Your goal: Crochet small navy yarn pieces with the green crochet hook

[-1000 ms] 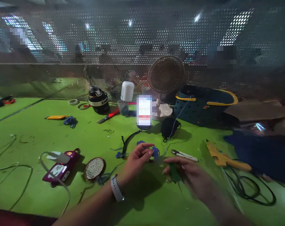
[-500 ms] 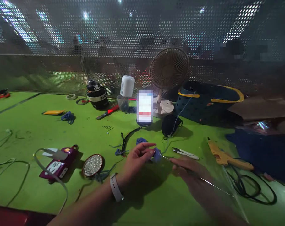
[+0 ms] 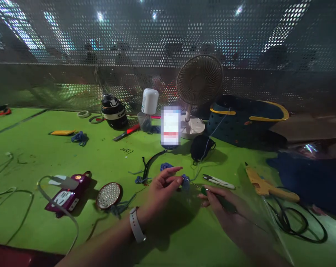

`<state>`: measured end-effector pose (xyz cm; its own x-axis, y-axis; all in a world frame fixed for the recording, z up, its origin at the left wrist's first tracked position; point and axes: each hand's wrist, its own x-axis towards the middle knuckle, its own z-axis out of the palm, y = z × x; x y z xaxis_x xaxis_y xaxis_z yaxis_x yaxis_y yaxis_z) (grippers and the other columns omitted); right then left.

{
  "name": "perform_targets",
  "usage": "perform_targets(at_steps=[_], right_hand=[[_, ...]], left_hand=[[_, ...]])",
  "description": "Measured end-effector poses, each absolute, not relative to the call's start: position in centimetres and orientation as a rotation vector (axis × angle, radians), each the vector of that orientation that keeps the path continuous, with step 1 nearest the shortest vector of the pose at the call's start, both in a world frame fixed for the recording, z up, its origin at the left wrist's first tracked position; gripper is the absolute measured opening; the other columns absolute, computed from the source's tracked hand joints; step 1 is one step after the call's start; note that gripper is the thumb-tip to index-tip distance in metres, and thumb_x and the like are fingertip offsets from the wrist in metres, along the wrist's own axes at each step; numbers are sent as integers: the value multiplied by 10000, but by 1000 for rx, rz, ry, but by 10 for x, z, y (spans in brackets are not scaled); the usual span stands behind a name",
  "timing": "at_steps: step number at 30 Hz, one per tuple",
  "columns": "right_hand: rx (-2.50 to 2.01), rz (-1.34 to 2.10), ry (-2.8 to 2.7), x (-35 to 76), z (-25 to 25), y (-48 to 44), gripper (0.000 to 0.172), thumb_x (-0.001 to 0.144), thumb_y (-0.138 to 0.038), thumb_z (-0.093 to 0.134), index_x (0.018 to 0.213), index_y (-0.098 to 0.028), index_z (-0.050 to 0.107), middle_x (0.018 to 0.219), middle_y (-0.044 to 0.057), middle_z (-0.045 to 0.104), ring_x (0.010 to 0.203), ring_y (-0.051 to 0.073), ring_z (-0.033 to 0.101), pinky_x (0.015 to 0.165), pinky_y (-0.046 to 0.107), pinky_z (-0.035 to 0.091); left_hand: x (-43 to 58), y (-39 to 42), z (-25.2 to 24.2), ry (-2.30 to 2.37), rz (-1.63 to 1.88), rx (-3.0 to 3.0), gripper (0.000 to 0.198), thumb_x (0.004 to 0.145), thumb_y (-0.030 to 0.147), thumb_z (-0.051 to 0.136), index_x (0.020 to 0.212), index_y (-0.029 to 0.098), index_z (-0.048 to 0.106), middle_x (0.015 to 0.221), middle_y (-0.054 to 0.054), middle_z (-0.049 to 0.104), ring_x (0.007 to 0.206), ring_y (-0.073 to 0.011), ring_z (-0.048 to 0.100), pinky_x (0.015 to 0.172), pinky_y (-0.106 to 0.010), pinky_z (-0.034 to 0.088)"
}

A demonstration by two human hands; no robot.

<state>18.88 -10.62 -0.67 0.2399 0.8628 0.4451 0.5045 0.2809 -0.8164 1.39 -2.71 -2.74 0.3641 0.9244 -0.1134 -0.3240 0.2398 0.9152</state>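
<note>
My left hand (image 3: 166,184), with a white band on the wrist, pinches a small blue crochet piece (image 3: 186,183) between thumb and forefinger. A crochet hook with a green handle (image 3: 226,204) lies in my right hand (image 3: 222,207), gripped near the front of the handle. Its thin metal shaft (image 3: 193,183) points left, and the tip meets the crochet piece; whether it is through a loop I cannot tell. Blue yarn (image 3: 208,142) runs from the piece up to the dark basket (image 3: 236,126). Another blue crochet piece (image 3: 166,166) rests just beyond my left hand.
White-handled snips (image 3: 219,181) and a yellow glue gun (image 3: 263,185) lie to the right. Behind stand a lit phone (image 3: 170,126), a fan (image 3: 199,79) and a black bottle (image 3: 114,113). On the left are a purple power strip (image 3: 66,196) and a rhinestone-covered round (image 3: 109,195).
My right hand has turned, so the hook's green handle now shows. The hook's shaft still reaches the crochet piece. My left hand stays almost in place.
</note>
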Motion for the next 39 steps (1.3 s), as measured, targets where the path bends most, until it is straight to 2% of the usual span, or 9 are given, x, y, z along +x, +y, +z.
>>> perform_targets(at_steps=[6,15,39], right_hand=[[-1380,477,-1354,187,-6,-106,125,872,-297,646,947,-259,737,726,-7,775,542,151,727,555,241,625],[-1395,467,-1386,190,-6,-105,134,859,-296,657,963,-267,736,713,-15,779,549,146,733,554,214,621],[-1368,396,-1332,184,-3,-108,130,864,-306,646,927,-236,735,670,6,761,501,154,712,503,234,617]], left_hand=[[14,-27,-29,767,970,921,330,787,291,766,1105,236,696,751,15,715,671,-85,596,704,-236,442],[16,-30,-23,798,975,950,389,775,304,768,1140,211,673,749,3,712,703,-120,607,727,-274,451],[16,-31,-29,767,965,902,392,783,350,763,1143,228,667,764,3,720,710,-128,628,738,-280,473]])
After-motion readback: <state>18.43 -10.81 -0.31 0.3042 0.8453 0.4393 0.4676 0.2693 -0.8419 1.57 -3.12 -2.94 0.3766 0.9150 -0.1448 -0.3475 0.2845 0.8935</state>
